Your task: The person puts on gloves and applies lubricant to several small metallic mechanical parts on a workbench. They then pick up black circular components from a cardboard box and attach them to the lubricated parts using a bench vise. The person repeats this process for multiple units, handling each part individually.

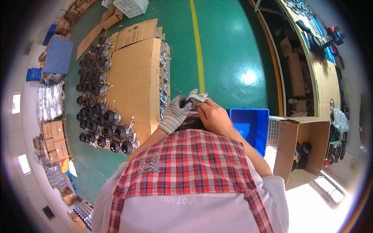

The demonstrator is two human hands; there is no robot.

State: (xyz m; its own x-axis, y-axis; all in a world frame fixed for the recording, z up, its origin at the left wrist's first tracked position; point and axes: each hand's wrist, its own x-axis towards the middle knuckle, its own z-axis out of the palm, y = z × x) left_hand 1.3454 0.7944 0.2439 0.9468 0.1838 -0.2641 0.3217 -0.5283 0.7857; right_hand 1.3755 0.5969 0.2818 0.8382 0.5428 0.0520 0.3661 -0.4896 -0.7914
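My left hand (175,113) wears a grey-white knit work glove with darker fingertips. It is closed around the edge of a second, loose work glove (197,97), held in front of my waist. My right hand (213,116) is bare. Its fingers are bent and pinch the near side of that loose glove. Just below the hands a dark patch of clothing (192,123) shows above my red checked apron (186,163). Part of the loose glove is hidden behind my fingers.
To the left stands a cardboard-covered stack (134,85) with rows of black-wheeled metal casters (93,85). A blue bin (248,112) is close by my right forearm, beside an open carton (301,128) holding black wheels. A workbench (326,85) runs along the right. A yellow line (197,42) crosses the green floor.
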